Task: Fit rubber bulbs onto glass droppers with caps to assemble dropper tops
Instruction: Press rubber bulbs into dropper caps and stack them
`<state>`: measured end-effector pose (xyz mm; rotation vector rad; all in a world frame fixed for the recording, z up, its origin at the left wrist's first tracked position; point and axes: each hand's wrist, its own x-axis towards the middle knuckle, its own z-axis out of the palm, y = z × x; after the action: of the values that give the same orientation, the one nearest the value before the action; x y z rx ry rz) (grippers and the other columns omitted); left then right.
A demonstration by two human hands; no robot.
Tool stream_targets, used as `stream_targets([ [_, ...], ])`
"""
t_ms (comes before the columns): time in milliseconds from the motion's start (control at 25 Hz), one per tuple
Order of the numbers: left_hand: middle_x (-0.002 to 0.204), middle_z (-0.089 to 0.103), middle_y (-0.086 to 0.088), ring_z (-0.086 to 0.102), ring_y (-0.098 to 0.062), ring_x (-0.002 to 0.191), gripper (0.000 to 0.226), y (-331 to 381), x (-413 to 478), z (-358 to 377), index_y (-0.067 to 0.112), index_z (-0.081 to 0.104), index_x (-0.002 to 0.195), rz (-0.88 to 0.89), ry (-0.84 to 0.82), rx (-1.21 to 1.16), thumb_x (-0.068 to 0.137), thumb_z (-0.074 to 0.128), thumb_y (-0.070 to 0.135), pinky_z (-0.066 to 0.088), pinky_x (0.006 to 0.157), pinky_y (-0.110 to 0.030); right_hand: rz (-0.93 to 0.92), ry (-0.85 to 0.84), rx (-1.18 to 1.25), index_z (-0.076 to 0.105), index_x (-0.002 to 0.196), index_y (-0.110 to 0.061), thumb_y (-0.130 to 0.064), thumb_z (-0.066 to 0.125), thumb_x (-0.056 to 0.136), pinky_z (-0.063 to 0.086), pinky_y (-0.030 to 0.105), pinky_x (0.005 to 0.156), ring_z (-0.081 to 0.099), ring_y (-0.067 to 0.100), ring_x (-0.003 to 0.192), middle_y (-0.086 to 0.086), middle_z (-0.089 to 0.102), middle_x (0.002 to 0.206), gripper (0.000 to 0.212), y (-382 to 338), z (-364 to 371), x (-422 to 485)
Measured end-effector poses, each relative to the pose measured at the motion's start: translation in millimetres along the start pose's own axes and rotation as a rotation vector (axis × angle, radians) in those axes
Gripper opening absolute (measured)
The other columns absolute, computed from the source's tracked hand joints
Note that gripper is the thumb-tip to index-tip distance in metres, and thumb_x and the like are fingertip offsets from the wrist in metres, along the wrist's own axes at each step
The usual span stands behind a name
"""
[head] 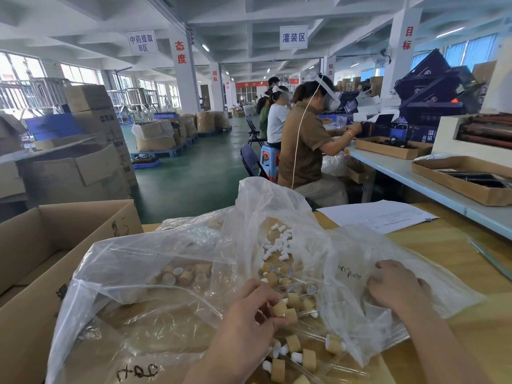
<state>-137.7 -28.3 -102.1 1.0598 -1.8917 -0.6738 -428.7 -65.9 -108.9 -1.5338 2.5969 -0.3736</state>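
Note:
Tan caps (293, 300) and clear glass droppers (313, 364) lie loose on the wooden table (448, 245) in front of me. Small white rubber bulbs (278, 245) sit in a heap farther back, among clear plastic bags (155, 261). My left hand (249, 311) pinches one tan cap (278, 307) between thumb and fingers. My right hand (396, 286) rests palm down on a clear bag (360, 273), fingers curled; what is under them is hidden. More tan caps (180, 275) show inside the left bag.
An open cardboard box (55, 245) stands at my left. A sheet of paper (379, 214) lies at the back right of the table. A person (307, 139) with a headset sits ahead at a long bench (415, 173) holding cardboard trays (465, 176).

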Motion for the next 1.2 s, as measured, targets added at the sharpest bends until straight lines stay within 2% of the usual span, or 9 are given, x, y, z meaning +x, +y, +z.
stream_targets([
  [240,0.088,0.053,0.017,0.053,-0.006,0.07,0.033,0.8,-0.8,2.1,0.031,0.054,0.07,-0.015,0.017,0.01,0.067,0.084,0.019,0.049,0.067,-0.021,-0.198,-0.128,-0.019,0.049,0.132,-0.028,-0.04,0.05,0.091,0.038,0.041,0.104,0.046,0.019,0.126,-0.007,0.048,0.135,0.042,-1.6,6.5,9.8],
  [360,0.087,0.054,0.016,0.054,-0.006,0.069,0.031,2.5,-1.7,3.4,0.028,0.056,0.069,-0.034,0.028,0.005,0.065,0.085,0.018,0.05,0.066,-0.024,-0.244,-0.11,-0.054,0.053,0.09,-0.036,-0.028,0.05,0.088,0.041,0.036,0.096,0.053,0.015,0.112,-0.017,0.052,0.095,0.009,-2.6,3.9,7.5],
  [440,0.087,0.055,0.016,0.054,-0.005,0.067,0.031,3.8,-1.7,4.2,0.027,0.057,0.068,-0.03,0.033,0.004,0.065,0.086,0.016,0.049,0.064,-0.021,-0.279,-0.104,-0.039,0.048,0.074,-0.037,-0.021,0.048,0.087,0.039,0.033,0.092,0.054,0.014,0.11,-0.017,0.047,0.084,0.02,-3.3,2.4,5.5],
  [600,0.088,0.056,0.018,0.054,-0.003,0.068,0.034,4.6,-1.2,4.1,0.03,0.056,0.065,-0.034,0.024,0.011,0.065,0.085,0.013,0.044,0.061,-0.013,-0.28,-0.108,-0.125,0.054,0.122,-0.041,-0.028,0.043,0.094,0.034,0.038,0.1,0.045,0.019,0.122,-0.009,0.053,0.123,0.032,-5.8,7.0,4.6],
  [680,0.09,0.056,0.018,0.054,-0.002,0.069,0.033,5.0,-1.5,4.2,0.029,0.056,0.067,-0.029,0.018,0.021,0.066,0.085,0.013,0.043,0.062,-0.011,-0.251,-0.144,-0.129,0.05,0.126,-0.041,-0.025,0.042,0.093,0.033,0.039,0.101,0.042,0.021,0.123,-0.006,0.052,0.126,0.037,-7.6,6.8,5.5],
  [840,0.09,0.055,0.019,0.054,-0.001,0.069,0.029,2.8,-1.6,5.0,0.024,0.058,0.071,-0.04,0.009,0.025,0.067,0.084,0.013,0.046,0.063,-0.015,-0.228,-0.189,-0.109,0.052,0.105,-0.038,-0.023,0.04,0.09,0.03,0.038,0.094,0.044,0.02,0.117,-0.007,0.055,0.112,0.024,-12.2,9.3,3.4],
  [960,0.089,0.056,0.018,0.054,-0.002,0.068,0.03,0.8,-1.5,5.5,0.027,0.057,0.07,-0.028,0.003,0.028,0.066,0.085,0.015,0.047,0.063,-0.017,-0.18,-0.216,-0.011,0.046,0.077,-0.033,-0.039,0.041,0.089,0.024,0.036,0.084,0.053,0.007,0.087,-0.019,0.057,0.081,0.015,-10.8,9.0,2.3],
  [1040,0.089,0.056,0.017,0.054,-0.003,0.067,0.033,-0.5,-1.3,6.0,0.032,0.056,0.068,-0.019,0.005,0.027,0.066,0.085,0.016,0.049,0.063,-0.02,-0.162,-0.196,0.015,0.048,0.074,-0.034,-0.044,0.043,0.089,0.021,0.035,0.08,0.046,-0.001,0.067,-0.021,0.056,0.072,0.019,-10.2,7.8,2.3],
  [1200,0.089,0.056,0.018,0.054,-0.004,0.069,0.034,-3.0,-1.0,7.2,0.035,0.056,0.076,-0.025,-0.003,0.046,0.067,0.084,0.016,0.049,0.064,-0.021,-0.176,-0.168,-0.01,0.049,0.071,-0.032,-0.044,0.045,0.091,0.023,0.034,0.079,0.046,0.001,0.064,-0.019,0.054,0.069,0.023,-13.3,6.5,-2.4],
])
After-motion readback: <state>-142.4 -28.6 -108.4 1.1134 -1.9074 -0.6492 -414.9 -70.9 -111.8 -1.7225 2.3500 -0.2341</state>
